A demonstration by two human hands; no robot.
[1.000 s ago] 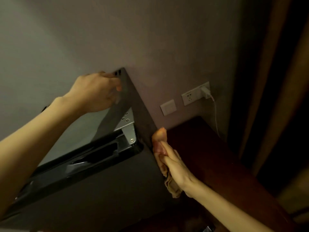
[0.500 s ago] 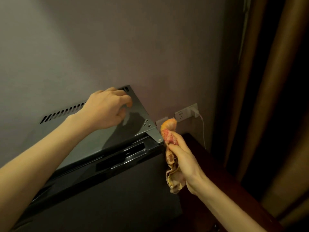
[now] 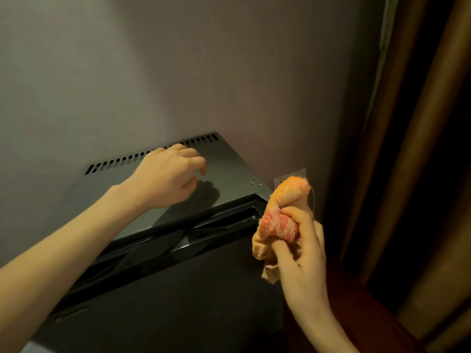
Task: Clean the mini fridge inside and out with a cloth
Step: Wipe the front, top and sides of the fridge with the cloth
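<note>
Left hand (image 3: 165,177) leftward along fridge top (image 3: 229,166)

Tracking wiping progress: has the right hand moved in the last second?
Yes. The right hand, gripping the cloth, rose from below the mini fridge's top right front corner to level with it.

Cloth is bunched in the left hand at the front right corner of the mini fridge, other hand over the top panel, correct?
No. The head view shows the cloth bunched in the right hand, at the front right corner of the mini fridge; the left hand is the one over the top panel.
</note>
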